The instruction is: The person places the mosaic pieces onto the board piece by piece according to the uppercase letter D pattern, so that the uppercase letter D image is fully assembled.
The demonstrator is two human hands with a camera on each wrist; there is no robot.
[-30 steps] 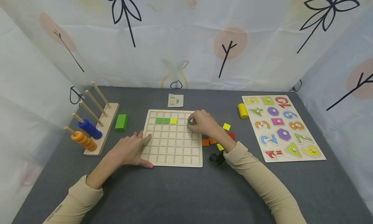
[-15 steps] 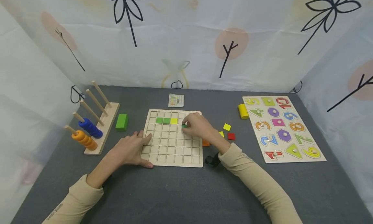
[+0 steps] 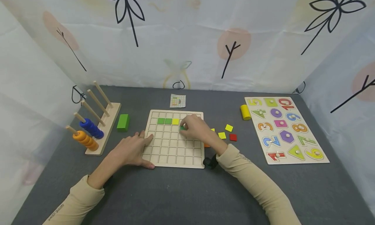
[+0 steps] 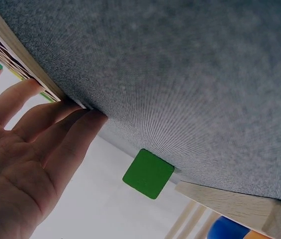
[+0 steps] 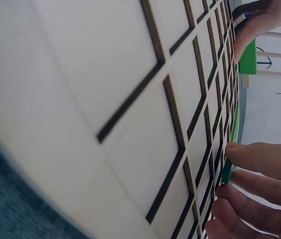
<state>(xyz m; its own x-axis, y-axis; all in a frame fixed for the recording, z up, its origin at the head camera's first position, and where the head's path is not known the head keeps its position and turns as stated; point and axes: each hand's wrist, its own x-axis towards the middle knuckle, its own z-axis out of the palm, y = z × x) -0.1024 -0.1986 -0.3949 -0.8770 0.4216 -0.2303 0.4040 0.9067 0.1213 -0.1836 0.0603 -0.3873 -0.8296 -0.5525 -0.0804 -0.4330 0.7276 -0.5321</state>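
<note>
A wooden grid board (image 3: 168, 151) lies in the middle of the table. In its second row from the far side, two green square tiles (image 3: 160, 121) and a yellow square tile (image 3: 175, 121) sit side by side. My right hand (image 3: 194, 129) pinches another green square tile (image 5: 227, 172) between thumb and fingers, just right of the yellow one; the right wrist view has it tilted at the grid, and I cannot tell if it is seated. My left hand (image 3: 131, 151) rests spread along the board's left edge, fingertips touching its side in the left wrist view.
Loose yellow tiles (image 3: 222, 135), a red tile (image 3: 233, 137) and a partly hidden orange tile (image 3: 207, 145) lie right of the board. Around stand a peg stacker (image 3: 112, 121), green block (image 3: 123, 122), yellow cylinder (image 3: 245, 112), number puzzle (image 3: 272, 134) and pattern card (image 3: 177, 101).
My right hand has moved left and slightly nearer across the board, carrying the green tile beside the yellow tile. Loose tiles at the right are less covered. The left hand stays in place.
</note>
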